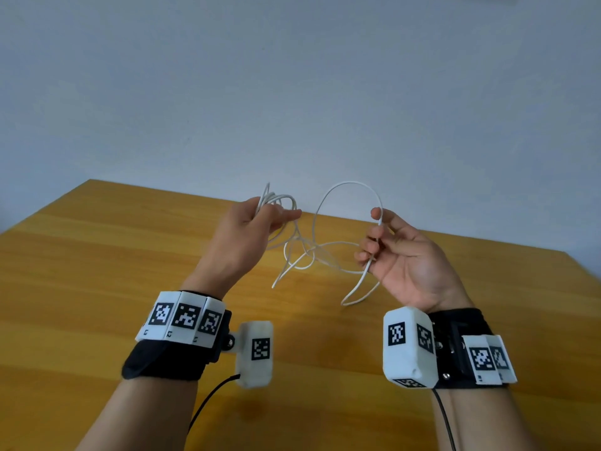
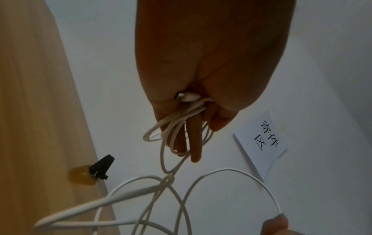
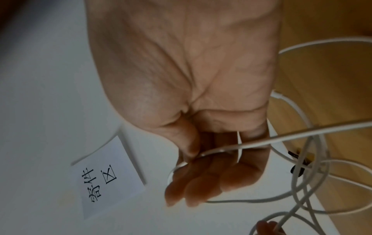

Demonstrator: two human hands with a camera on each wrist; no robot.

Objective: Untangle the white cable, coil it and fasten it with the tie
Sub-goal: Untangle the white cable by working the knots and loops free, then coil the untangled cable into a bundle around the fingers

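Both hands are raised above the wooden table [image 1: 130, 255]. My left hand [image 1: 260, 219] grips a bunch of several loops of the white cable [image 1: 305, 253]; the left wrist view shows a white plug [image 2: 187, 96] tucked in that grip. My right hand [image 1: 377, 236], palm up, pinches one strand, which arches over toward the left. A tangled knot [image 2: 167, 178] of cable hangs between the hands. The black tie [image 2: 101, 167] lies at the table's far edge by the wall, also in the right wrist view as the tie [image 3: 298, 165]. It is hidden in the head view.
A pale wall rises right behind the table's far edge. A white paper sign [image 2: 261, 143] with black characters hangs on it, also seen as the sign [image 3: 108, 178]. Black wires run from both wrist cameras toward me.
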